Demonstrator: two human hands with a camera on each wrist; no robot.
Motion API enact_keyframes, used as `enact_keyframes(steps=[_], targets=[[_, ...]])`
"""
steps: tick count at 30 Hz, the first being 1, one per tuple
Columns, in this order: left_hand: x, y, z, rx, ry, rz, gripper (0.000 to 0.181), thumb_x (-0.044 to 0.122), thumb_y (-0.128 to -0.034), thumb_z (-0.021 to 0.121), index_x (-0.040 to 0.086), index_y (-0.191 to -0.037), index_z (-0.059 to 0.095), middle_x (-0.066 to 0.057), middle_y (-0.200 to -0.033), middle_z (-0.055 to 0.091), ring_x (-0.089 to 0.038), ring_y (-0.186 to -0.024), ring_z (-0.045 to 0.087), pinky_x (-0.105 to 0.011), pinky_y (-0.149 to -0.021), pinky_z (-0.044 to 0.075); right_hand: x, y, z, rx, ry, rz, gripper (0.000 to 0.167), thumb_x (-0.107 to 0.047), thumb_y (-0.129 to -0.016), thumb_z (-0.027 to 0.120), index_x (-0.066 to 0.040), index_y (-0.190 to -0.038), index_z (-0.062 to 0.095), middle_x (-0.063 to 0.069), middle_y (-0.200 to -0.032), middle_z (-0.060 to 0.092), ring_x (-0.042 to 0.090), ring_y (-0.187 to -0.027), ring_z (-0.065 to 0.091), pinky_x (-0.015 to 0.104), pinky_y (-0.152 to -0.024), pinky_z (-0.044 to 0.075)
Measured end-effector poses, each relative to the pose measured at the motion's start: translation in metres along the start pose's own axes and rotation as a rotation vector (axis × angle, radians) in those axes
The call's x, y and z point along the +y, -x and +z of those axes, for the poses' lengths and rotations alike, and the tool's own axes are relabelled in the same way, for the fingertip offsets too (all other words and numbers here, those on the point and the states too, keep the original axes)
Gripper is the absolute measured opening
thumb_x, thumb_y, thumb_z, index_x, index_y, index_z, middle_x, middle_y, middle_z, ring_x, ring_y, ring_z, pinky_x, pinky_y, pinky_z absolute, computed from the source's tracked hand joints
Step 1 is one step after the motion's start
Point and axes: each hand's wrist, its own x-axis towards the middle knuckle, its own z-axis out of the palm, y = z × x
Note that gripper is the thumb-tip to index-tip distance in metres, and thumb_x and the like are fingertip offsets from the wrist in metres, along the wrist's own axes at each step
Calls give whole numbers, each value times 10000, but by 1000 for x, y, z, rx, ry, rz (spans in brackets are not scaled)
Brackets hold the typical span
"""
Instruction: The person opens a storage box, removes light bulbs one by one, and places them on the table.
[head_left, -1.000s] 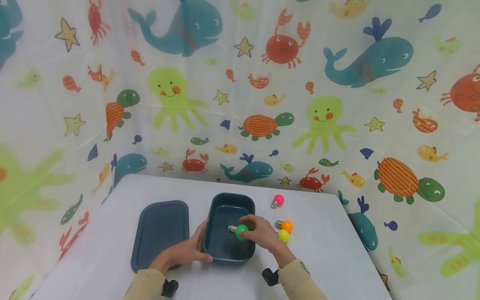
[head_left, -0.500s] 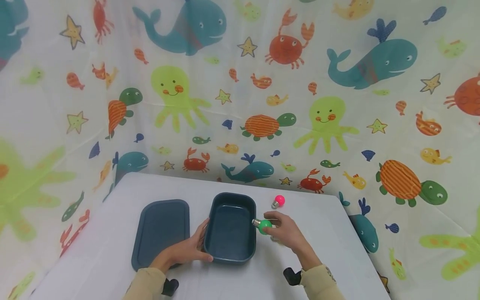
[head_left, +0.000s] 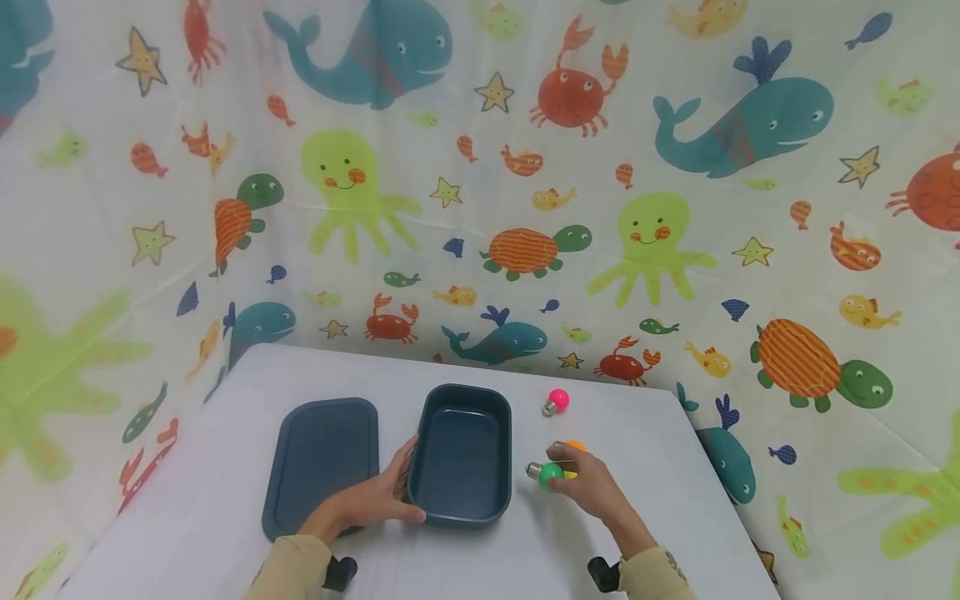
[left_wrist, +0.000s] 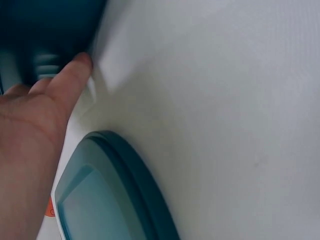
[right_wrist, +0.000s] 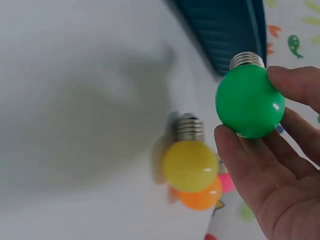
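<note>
A dark blue rectangular box (head_left: 461,458) stands on the table with its inside visible. My left hand (head_left: 375,498) rests against its left wall, the thumb stretched along the near-left corner. In the left wrist view the straight thumb (left_wrist: 72,80) touches the box. My right hand (head_left: 596,487) pinches a green light bulb (head_left: 551,477) by its round globe, right of the box and above the table, screw base toward the box. Behind that hand, a yellow light bulb (right_wrist: 190,167) and an orange light bulb (right_wrist: 201,194) lie on the table, partly hidden in the head view.
Left of the box lies a matching dark blue lid (head_left: 322,467), its near right part behind the left hand. A pink light bulb (head_left: 557,401) lies toward the table's back right. A patterned curtain (head_left: 480,192) hangs behind the white table (head_left: 675,517).
My right hand has carried the green light bulb out from over the box, to the right and toward the near side. My left hand has stayed at the box.
</note>
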Motion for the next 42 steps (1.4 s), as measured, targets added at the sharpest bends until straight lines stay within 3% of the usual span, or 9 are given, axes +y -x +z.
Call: enact_keyframes(steps=[9,19,27,37,42], targets=[[-1,-1,1,-10,12,1,1197,240,-831,796,220,-1549,-161,-178,-1622,-116,-378,-1486,31,-553,-1168,166,29,5,8,-43,84,-72,410,-13,-804,756,-3,-1197,637,158,-1209,648,365,-1100,610,509,-917,521],[1,0,1,-3,5,-13,1204,252,-826,800,225,-1549,-163,-166,-1625,-110,-368,-1488,34,-543,-1170,165,37,8,11,-41,134,-15,426,-12,-782,769,-34,-1191,651,118,-1190,658,355,-1120,599,525,-944,499],[-1,0,0,1,-6,16,1213,245,-814,811,210,-1554,-149,-177,-1622,-112,-384,-1484,31,-550,-1168,169,39,7,9,-50,174,-6,427,-15,-754,780,-37,-1163,657,121,-1165,668,346,-1103,612,534,-939,494],[2,0,-1,1,-7,21,1212,243,-817,808,196,-1550,-156,-202,-1620,-77,-402,-1476,70,-568,-1159,178,40,7,-7,-77,137,-44,377,-69,-794,777,-49,-1156,672,104,-1161,671,336,-1099,618,550,-937,493],[6,4,-12,45,-23,10,1090,274,-893,728,141,-1554,-128,-207,-1621,33,-399,-1455,181,-600,-1136,212,37,5,-23,-45,74,-8,337,-106,-837,757,-35,-1154,668,113,-1155,669,315,-1068,637,499,-907,532]])
